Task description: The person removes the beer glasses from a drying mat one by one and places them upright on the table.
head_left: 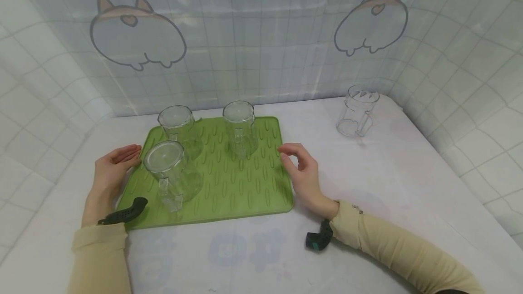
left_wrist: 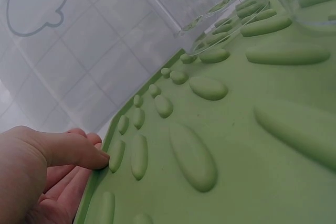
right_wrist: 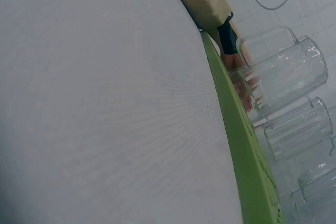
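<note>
On the far left, a drawing marks the back wall, above the left part of the table. Below it, your left hand is at the left edge of the green mat; the left wrist view shows your thumb on the raised rim and the other fingers outside and behind it, so these fingers are narrow, pinching the mat. A black wrist camera sits at that wrist, by the cuff of your left sleeve.

The mat lies on the table, left of the middle, its back edge near the table's back edge. Toward its left edge stands the front mug, clear glass, base up, handle facing you. Just behind it, by the mat's back-left corner, is the rear-left mug; you cannot tell from here whether the two touch. Farther right, near the mat's back edge, stands the middle mug, apart from both, its handle toward you.

At the mat's right edge, your right hand has thumb and index finger bent into a narrow pinch on the edge. The right wrist view does not show these fingers. Well apart from the mat, near the table's back-right corner, stands the fourth mug, its handle toward the right
</note>
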The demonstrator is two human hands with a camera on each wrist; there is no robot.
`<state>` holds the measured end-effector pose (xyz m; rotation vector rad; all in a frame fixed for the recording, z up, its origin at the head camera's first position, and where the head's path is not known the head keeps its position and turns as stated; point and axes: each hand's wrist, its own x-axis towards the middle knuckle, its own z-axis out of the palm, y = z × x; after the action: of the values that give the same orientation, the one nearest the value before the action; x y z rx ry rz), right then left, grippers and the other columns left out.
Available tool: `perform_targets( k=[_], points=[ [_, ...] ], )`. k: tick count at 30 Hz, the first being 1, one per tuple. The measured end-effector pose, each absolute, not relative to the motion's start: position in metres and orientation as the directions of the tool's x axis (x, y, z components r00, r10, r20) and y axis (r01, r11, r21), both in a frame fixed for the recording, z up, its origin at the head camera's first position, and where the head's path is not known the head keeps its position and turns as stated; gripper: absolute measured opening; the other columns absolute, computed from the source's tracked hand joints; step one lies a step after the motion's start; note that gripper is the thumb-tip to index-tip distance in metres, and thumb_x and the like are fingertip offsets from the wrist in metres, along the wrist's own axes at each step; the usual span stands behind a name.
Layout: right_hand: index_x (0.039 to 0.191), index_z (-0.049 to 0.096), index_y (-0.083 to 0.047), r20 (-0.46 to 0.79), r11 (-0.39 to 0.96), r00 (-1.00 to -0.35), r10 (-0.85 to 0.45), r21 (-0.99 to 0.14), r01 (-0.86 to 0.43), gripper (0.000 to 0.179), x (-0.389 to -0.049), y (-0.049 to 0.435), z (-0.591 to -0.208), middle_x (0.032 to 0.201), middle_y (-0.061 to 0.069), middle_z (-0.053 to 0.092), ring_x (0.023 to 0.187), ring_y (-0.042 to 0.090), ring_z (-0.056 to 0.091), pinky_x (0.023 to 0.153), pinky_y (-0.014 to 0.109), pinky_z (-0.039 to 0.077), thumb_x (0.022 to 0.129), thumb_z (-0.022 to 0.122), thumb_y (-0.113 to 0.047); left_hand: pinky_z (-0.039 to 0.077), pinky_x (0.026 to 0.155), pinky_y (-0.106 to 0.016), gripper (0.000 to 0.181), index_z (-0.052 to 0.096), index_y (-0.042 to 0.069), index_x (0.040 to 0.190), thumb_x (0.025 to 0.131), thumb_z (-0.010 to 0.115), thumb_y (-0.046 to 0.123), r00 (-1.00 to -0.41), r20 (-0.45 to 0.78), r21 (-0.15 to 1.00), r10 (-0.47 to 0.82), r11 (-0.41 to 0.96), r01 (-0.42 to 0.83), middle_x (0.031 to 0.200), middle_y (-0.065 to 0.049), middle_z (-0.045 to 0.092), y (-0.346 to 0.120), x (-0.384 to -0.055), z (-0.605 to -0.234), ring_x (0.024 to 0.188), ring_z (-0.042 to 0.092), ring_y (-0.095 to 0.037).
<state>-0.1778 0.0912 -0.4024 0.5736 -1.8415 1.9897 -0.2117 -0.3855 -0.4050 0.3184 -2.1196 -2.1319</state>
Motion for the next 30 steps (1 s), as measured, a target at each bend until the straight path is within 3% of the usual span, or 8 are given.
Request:
perform_targets(
  k=[13,21,30],
  points=[
    [0.119,0.065,0.003,0.460,-0.036,-0.882,-0.103,-0.888,-0.459,0.022,-0.182,0.084,-0.394,0.117,0.017,0.065,0.113,0.019,0.059,0.105,0.038,0.047,0.099,0.060,-0.006,0.054,0.080,-0.008,0.055,0.048,-0.007,0.141,0.090,0.066,-0.011,-0.970,-0.067,0.998,-0.235,-0.006,-0.068,0.098,0.019,0.074,-0.384,-0.211,-0.402,0.089,0.069,0.007],
    [0.122,0.066,-0.002,0.364,-0.012,-0.912,-0.187,-0.929,-0.369,0.024,-0.188,0.072,-0.385,0.122,0.012,0.066,0.114,0.020,0.058,0.105,0.050,0.047,0.101,0.060,-0.013,0.054,0.081,-0.009,0.048,0.056,-0.002,0.134,0.089,0.068,-0.010,-0.971,-0.053,0.998,-0.232,-0.025,-0.049,0.098,0.017,0.074,-0.386,-0.213,-0.405,0.091,0.070,0.006],
    [0.120,0.066,-0.003,0.367,-0.006,-0.906,-0.211,-0.927,-0.375,0.023,-0.194,0.057,-0.381,0.121,0.013,0.067,0.114,0.022,0.059,0.104,0.052,0.047,0.101,0.060,-0.016,0.054,0.081,-0.007,0.052,0.052,-0.005,0.138,0.089,0.070,-0.007,-0.970,-0.050,0.999,-0.236,0.005,-0.052,0.098,0.018,0.074,-0.386,-0.212,-0.406,0.090,0.069,0.007]
  ],
)
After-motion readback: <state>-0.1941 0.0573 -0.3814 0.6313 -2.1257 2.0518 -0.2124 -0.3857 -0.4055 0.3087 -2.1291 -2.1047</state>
